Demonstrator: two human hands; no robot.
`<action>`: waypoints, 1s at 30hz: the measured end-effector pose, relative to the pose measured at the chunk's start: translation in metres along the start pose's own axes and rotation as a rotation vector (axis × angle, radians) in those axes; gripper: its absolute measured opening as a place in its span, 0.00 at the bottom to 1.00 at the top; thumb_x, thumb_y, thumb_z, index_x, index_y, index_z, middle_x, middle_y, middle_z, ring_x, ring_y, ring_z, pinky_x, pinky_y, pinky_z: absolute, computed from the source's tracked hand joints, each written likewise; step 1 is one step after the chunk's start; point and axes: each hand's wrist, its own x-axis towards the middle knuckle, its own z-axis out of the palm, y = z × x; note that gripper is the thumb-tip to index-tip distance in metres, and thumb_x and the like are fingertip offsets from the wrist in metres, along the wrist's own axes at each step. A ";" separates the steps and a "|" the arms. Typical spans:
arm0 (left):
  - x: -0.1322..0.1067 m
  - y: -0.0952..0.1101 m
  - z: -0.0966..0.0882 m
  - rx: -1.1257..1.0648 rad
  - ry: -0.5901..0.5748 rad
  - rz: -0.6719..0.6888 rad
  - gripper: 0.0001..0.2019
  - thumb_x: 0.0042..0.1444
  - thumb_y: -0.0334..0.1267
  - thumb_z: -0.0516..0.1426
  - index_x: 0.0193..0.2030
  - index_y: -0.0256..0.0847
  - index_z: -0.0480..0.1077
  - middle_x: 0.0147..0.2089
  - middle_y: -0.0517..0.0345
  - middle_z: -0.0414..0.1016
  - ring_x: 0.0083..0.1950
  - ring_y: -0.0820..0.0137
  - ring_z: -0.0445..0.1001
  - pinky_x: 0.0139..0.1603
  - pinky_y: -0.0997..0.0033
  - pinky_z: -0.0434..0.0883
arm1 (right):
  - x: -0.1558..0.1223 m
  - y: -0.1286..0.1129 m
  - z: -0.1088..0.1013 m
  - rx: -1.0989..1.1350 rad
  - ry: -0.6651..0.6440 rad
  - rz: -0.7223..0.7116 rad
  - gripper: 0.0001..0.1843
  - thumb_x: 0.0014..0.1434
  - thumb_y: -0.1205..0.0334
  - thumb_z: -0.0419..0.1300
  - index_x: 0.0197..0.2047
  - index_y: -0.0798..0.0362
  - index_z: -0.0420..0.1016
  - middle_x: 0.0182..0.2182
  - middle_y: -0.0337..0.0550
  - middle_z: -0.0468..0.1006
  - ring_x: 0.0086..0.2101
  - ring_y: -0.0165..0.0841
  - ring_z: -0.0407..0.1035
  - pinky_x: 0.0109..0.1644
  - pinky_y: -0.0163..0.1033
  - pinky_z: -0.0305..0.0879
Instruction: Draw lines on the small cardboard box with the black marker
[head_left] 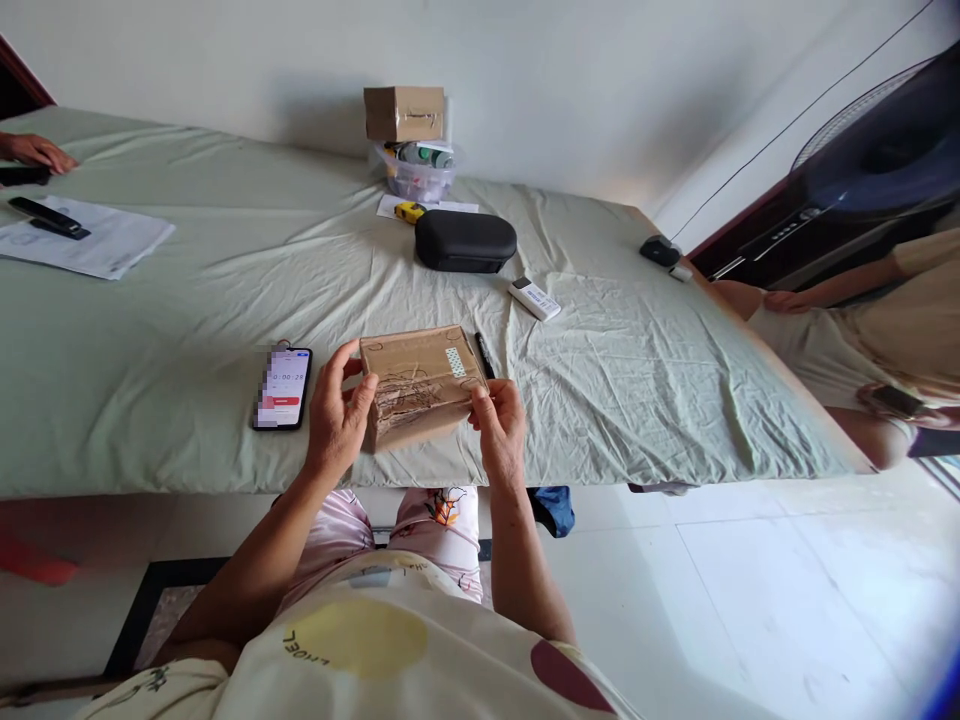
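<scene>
Between my two hands is a small brown cardboard box (416,375), taped, with pen scribbles and a pale patterned sticker on its top. It is near the front edge of the cloth-covered table (187,300); I cannot tell whether its base touches the cloth. My left hand (339,405) grips the box's left side, thumb against its near left edge. My right hand (499,415) pinches the near right corner, fingers partly hidden behind it. A black pen (485,355) lies just beyond my right hand. Left of my left hand lies a phone (289,390) with a timer on its screen.
Beyond the box lie a black case (465,241), a white device (535,299) and a yellow tape measure (409,212). A plastic tub (420,178) carries another carton (405,113). Papers (97,240) and another person's hand (37,152) are at left; a seated person (862,320) is at right.
</scene>
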 end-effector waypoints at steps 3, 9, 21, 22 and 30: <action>0.024 -0.006 0.004 -0.092 -0.075 0.000 0.32 0.71 0.64 0.55 0.69 0.43 0.72 0.64 0.44 0.80 0.66 0.57 0.78 0.72 0.55 0.74 | 0.005 -0.002 0.010 0.082 -0.083 0.017 0.30 0.60 0.28 0.65 0.36 0.46 0.63 0.26 0.30 0.64 0.24 0.27 0.59 0.28 0.37 0.55; 0.071 -0.040 0.028 -0.262 -0.228 0.083 0.40 0.66 0.69 0.57 0.76 0.46 0.65 0.79 0.46 0.68 0.81 0.55 0.65 0.83 0.57 0.61 | 0.045 0.005 0.042 0.202 -0.112 -0.059 0.33 0.56 0.28 0.68 0.34 0.45 0.58 0.27 0.30 0.59 0.28 0.28 0.55 0.30 0.36 0.53; 0.076 -0.086 0.049 -0.240 -0.105 0.198 0.42 0.68 0.71 0.51 0.79 0.47 0.57 0.81 0.45 0.63 0.83 0.58 0.60 0.84 0.61 0.56 | 0.069 0.017 0.057 0.257 -0.110 -0.135 0.35 0.56 0.26 0.66 0.34 0.45 0.55 0.28 0.31 0.56 0.30 0.28 0.53 0.32 0.37 0.52; 0.075 -0.091 0.050 -0.239 -0.108 0.193 0.42 0.68 0.71 0.52 0.80 0.48 0.56 0.81 0.44 0.63 0.83 0.58 0.60 0.84 0.61 0.57 | 0.070 0.016 0.057 0.249 -0.111 -0.130 0.35 0.56 0.24 0.66 0.34 0.45 0.55 0.28 0.31 0.55 0.29 0.28 0.52 0.32 0.37 0.52; 0.054 -0.116 0.055 -0.230 -0.154 0.127 0.49 0.64 0.73 0.55 0.82 0.48 0.49 0.77 0.38 0.66 0.81 0.54 0.64 0.79 0.53 0.66 | 0.079 0.023 0.054 0.225 0.001 -0.150 0.33 0.55 0.26 0.67 0.50 0.41 0.69 0.28 0.31 0.61 0.27 0.30 0.58 0.31 0.39 0.59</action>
